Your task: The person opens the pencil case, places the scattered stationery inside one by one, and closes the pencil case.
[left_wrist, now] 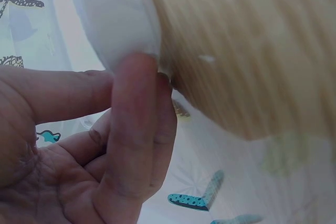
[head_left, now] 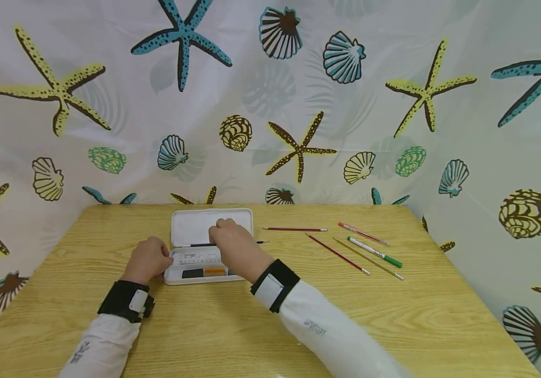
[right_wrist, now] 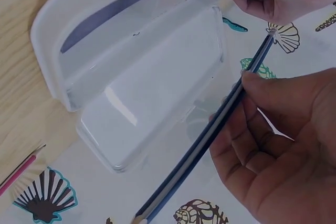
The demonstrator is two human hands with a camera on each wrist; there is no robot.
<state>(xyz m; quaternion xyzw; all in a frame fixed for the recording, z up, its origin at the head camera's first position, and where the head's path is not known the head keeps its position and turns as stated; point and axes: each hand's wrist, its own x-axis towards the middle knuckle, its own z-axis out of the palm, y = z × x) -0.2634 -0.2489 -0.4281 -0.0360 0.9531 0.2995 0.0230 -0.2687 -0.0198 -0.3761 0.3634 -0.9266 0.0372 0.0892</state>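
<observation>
Right hand: pinching a dark pencil between thumb and curled fingers; right wrist view shows blue-and-grey stripes, can't tell if that's one pencil or two together. Pencil is held crosswise over the open pencil case, about at the hinge line, sharpened end to the right in the head view. Left hand: thumb and fingers pinching the left end of the case's near half. Case is white, on the worktop, lid folded back on the far side. Inside the near half: ruler toward the hinge, then a dark block and an orange piece side by side along the front; right part hidden by the right hand. Black bands on both wrists, white sleeves. Right of the case: one red pencil lying sideways near the lid, a second red pencil slanted, yellow pencil next to it, then green-and-white marker, and a red pen farther back. Beyond the worktop, white cloth printed with starfish and shells.
</observation>
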